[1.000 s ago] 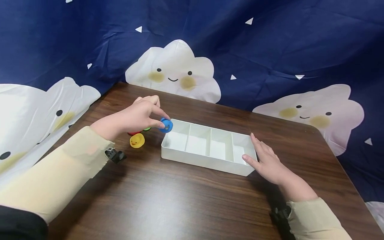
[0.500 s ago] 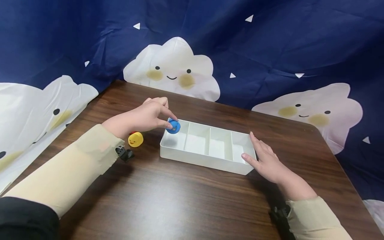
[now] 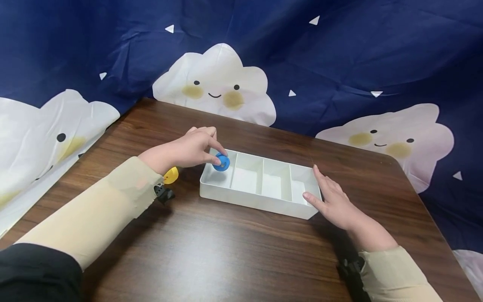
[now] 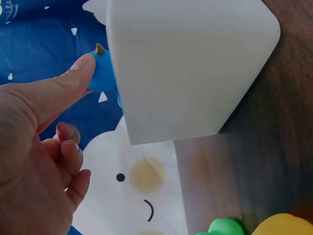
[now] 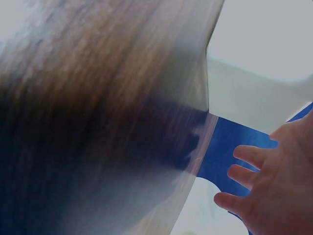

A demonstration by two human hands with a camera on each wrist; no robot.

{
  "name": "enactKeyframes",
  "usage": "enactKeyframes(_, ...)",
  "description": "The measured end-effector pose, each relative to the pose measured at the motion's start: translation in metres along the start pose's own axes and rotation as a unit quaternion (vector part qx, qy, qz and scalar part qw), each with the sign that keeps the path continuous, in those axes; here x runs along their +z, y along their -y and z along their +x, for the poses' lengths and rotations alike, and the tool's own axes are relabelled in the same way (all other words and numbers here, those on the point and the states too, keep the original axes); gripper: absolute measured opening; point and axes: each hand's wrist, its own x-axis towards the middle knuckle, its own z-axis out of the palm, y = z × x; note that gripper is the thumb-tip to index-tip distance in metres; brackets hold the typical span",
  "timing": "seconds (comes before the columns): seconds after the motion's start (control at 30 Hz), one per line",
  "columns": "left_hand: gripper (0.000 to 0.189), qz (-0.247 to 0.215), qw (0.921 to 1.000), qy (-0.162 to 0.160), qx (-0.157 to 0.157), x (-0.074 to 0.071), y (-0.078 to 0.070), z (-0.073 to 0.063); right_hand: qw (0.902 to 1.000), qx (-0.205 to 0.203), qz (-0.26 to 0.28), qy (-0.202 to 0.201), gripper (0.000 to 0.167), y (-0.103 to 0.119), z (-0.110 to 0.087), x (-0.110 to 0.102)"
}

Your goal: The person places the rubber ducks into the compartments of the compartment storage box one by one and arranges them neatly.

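A small blue toy duck [image 3: 222, 162] is pinched between the thumb and index finger of my left hand [image 3: 194, 147], over the leftmost compartment of a white four-sided divided box [image 3: 256, 202]. In the left wrist view the blue duck's beak shows beside my thumb, the rest partly behind the box wall [image 4: 186, 73]. My right hand [image 3: 332, 201] rests at the box's right end, its fingers fairly straight along the outside and the thumb over the near rim. A yellow toy duck [image 3: 171, 175] stands on the table, partly hidden by my left wrist.
A green toy [image 4: 226, 226] shows at the bottom of the left wrist view, next to the yellow one. The brown wooden table [image 3: 196, 251] reaches back to a dark blue cloth [image 3: 302, 50] printed with clouds.
My left hand has carried the blue duck right and slightly down, from beside the box's left end to over its leftmost compartment. The right hand stays at the box's right end.
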Motion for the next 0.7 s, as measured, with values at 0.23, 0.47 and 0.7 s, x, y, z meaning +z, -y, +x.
enactKeyframes(0.23, 0.027, 0.001, 0.9998, 0.017, -0.01, 0.008, 0.003, 0.001, 1.0, -0.004, 0.007, 0.003, 0.086, 0.0, -0.001, 0.0)
enactKeyframes(0.47, 0.029, 0.007, 0.9994, 0.03, -0.014, 0.017, 0.009, 0.002, 0.9999, -0.009, 0.014, 0.003, 0.086, -0.001, -0.001, 0.001)
enactKeyframes(0.7, 0.03, 0.006, 0.9992, 0.035, -0.019, 0.019, 0.01, 0.001, 0.9998, -0.011, 0.019, 0.003, 0.086, -0.001, 0.0, 0.002)
